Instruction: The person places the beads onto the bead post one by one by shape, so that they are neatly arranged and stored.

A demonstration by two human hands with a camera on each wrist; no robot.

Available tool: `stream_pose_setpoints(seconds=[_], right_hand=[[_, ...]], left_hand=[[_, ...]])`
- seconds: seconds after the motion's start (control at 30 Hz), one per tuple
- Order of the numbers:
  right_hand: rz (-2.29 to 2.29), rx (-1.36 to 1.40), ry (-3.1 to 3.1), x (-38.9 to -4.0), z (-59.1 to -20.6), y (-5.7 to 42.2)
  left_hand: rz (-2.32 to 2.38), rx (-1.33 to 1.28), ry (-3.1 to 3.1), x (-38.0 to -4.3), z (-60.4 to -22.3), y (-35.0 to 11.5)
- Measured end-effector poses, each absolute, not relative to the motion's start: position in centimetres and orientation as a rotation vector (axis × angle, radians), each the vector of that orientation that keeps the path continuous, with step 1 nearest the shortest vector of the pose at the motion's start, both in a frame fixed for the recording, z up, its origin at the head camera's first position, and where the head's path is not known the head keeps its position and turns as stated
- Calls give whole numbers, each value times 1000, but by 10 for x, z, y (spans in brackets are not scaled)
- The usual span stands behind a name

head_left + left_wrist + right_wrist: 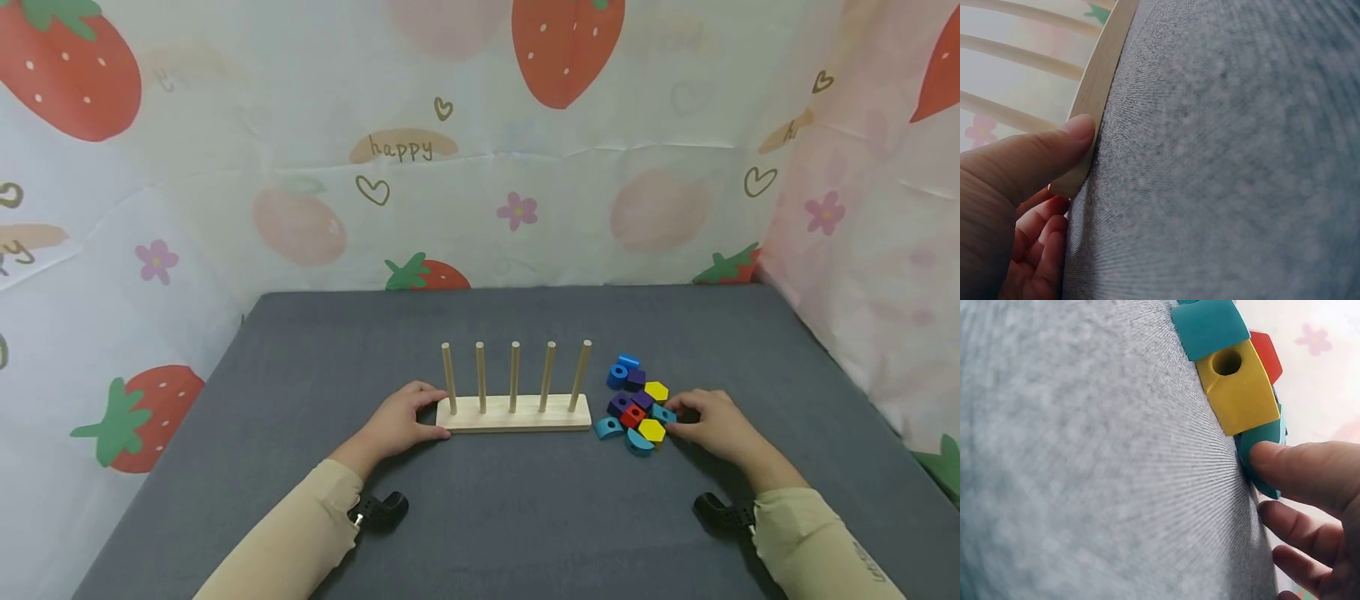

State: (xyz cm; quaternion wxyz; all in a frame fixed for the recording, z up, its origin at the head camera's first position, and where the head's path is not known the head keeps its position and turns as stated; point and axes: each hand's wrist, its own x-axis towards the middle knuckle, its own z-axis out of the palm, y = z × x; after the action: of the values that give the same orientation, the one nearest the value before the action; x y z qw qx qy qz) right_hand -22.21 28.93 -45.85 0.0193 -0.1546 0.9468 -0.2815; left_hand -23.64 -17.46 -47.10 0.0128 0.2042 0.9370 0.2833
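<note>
L hand (401, 421) round peg rack (498, 423), R hand (712, 427) w/ teal blk (1264, 432) in pinch, yellow blk (1244, 400) & red blk (637, 420) nr.

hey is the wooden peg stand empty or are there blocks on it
The stand is empty: all five pegs are bare, and the blocks lie beside it.

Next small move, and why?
I'd have the right hand lift the blue block clear of the other blocks, probably straight up. The hand has it between thumb and fingers at the pile's right edge, with neighbours close by. All five pegs are bare, and the left hand grips the wooden base.
</note>
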Motion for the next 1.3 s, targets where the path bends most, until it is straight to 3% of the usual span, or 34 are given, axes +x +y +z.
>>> stream_pose_setpoints(seconds=[0.37, 0.6, 0.93, 1.3], right_hand=[[-928, -259, 2935, -223, -442, 286], [-968, -269, 3010, -225, -404, 280], [-1095, -447, 3055, -233, -345, 250], [-1177, -746, 2973, -246, -312, 192]], left_hand=[[867, 606, 2907, -236, -470, -174], [877, 585, 2894, -236, -470, -174], [941, 652, 2891, -237, -471, -177], [1020, 713, 2880, -240, -479, -185]])
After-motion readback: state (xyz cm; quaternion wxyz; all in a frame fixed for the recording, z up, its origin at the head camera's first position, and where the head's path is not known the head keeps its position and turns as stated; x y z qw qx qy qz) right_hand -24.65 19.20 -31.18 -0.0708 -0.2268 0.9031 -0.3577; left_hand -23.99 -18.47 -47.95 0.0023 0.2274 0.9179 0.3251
